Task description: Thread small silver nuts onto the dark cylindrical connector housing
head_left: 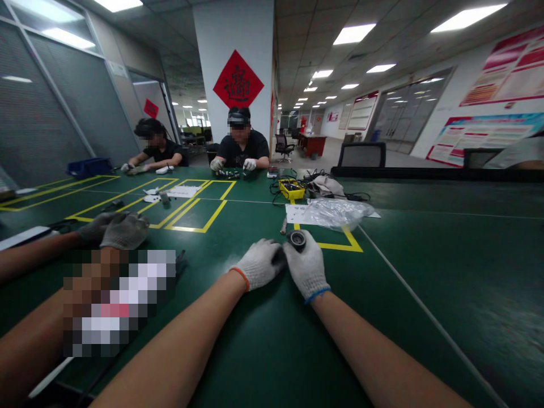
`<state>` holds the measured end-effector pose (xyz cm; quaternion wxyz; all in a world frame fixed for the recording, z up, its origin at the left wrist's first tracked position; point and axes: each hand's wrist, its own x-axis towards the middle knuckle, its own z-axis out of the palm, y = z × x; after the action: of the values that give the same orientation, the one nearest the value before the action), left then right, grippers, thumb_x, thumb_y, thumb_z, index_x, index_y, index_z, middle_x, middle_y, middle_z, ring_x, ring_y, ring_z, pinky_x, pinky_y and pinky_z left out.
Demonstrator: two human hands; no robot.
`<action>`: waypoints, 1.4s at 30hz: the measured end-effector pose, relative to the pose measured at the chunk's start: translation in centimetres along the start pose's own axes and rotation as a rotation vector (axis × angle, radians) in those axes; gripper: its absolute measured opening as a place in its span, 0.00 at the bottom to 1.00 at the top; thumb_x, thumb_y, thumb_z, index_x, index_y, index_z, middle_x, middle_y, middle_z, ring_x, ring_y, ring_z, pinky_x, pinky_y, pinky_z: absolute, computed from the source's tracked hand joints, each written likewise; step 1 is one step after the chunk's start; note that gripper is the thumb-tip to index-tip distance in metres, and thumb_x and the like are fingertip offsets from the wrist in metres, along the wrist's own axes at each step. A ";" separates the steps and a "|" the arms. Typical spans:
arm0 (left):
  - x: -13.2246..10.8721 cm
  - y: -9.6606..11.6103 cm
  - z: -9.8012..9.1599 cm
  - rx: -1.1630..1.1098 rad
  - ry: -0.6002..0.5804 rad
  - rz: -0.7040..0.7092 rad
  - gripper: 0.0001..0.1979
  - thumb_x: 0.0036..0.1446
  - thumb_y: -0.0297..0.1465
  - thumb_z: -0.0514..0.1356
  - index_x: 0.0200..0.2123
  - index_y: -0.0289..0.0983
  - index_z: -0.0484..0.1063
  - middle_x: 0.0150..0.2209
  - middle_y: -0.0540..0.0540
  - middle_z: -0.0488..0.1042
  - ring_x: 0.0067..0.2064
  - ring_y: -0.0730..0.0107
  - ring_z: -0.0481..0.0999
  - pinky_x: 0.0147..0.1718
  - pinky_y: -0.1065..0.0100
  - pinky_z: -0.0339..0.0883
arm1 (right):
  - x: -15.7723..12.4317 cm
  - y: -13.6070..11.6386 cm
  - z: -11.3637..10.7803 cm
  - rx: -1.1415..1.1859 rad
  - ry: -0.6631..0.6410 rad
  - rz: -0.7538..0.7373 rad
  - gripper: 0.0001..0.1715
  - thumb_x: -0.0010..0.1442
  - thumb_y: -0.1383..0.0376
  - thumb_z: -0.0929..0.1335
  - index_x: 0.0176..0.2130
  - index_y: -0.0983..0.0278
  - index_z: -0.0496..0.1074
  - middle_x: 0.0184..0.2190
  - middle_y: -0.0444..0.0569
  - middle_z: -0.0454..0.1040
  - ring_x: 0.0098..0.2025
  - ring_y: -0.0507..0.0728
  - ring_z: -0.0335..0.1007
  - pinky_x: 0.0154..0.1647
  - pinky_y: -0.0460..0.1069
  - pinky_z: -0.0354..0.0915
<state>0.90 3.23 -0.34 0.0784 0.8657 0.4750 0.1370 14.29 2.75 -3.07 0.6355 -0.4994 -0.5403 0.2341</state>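
Note:
My right hand [306,265], in a white knit glove with a blue cuff, is closed around a dark round part [297,240] with a ring-shaped open end facing up. Beside it, my left hand [260,264], gloved with an orange cuff, has its fingers curled in towards the right hand. The left fingertips look dark, and whatever they grip is hidden. Just beyond both hands, a small grey metal cylindrical piece [284,225] lies on the green table [263,351]. A crumpled clear plastic bag [340,212] rests on white paper [296,214] behind my right hand.
A yellow bin [291,190] of dark parts, cables and a greyish cloth [327,186] stand farther back. Yellow tape [340,246] marks rectangles on the table. At left, a co-worker's gloved hands [125,230] work close by. Two people sit across the table.

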 end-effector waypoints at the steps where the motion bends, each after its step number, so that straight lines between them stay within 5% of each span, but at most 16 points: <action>1: 0.0 0.0 0.1 -0.013 0.019 0.000 0.07 0.63 0.32 0.59 0.39 0.36 0.76 0.45 0.35 0.79 0.48 0.50 0.77 0.51 0.52 0.72 | 0.0 0.0 0.0 -0.001 0.006 -0.007 0.12 0.50 0.57 0.67 0.34 0.61 0.72 0.29 0.47 0.77 0.34 0.61 0.74 0.38 0.55 0.70; 14: -0.8 -1.2 0.6 -0.391 0.446 -0.235 0.06 0.64 0.28 0.56 0.42 0.41 0.72 0.40 0.46 0.81 0.43 0.62 0.80 0.48 0.61 0.74 | 0.1 0.5 0.0 -0.188 0.065 -0.198 0.08 0.54 0.64 0.66 0.37 0.60 0.72 0.35 0.50 0.72 0.37 0.60 0.71 0.42 0.55 0.70; 26: -3.5 -1.0 -0.4 -0.777 0.380 -0.254 0.09 0.60 0.30 0.58 0.41 0.37 0.78 0.34 0.46 0.82 0.33 0.67 0.81 0.35 0.66 0.77 | -0.2 0.1 0.3 -0.197 -0.141 -0.239 0.09 0.55 0.67 0.66 0.39 0.59 0.72 0.37 0.50 0.74 0.40 0.61 0.73 0.44 0.56 0.72; 35: -3.2 -1.4 -0.9 -0.831 0.459 -0.241 0.05 0.56 0.31 0.63 0.36 0.37 0.76 0.29 0.49 0.79 0.31 0.68 0.80 0.32 0.68 0.76 | -0.2 0.2 0.3 -0.201 -0.145 -0.235 0.10 0.56 0.64 0.68 0.41 0.60 0.73 0.39 0.51 0.73 0.41 0.61 0.73 0.44 0.56 0.72; 42: -3.5 -0.7 -1.1 -0.733 0.556 -0.139 0.07 0.58 0.33 0.63 0.36 0.37 0.79 0.34 0.46 0.81 0.37 0.66 0.80 0.39 0.66 0.76 | -0.3 0.0 0.2 -0.201 -0.212 -0.239 0.10 0.57 0.63 0.67 0.41 0.60 0.72 0.40 0.51 0.72 0.42 0.61 0.72 0.46 0.57 0.71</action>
<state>-1.78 0.66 -0.07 0.2579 0.6776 0.4550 0.5170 14.03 2.56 -3.18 0.5452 -0.4653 -0.6803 0.1532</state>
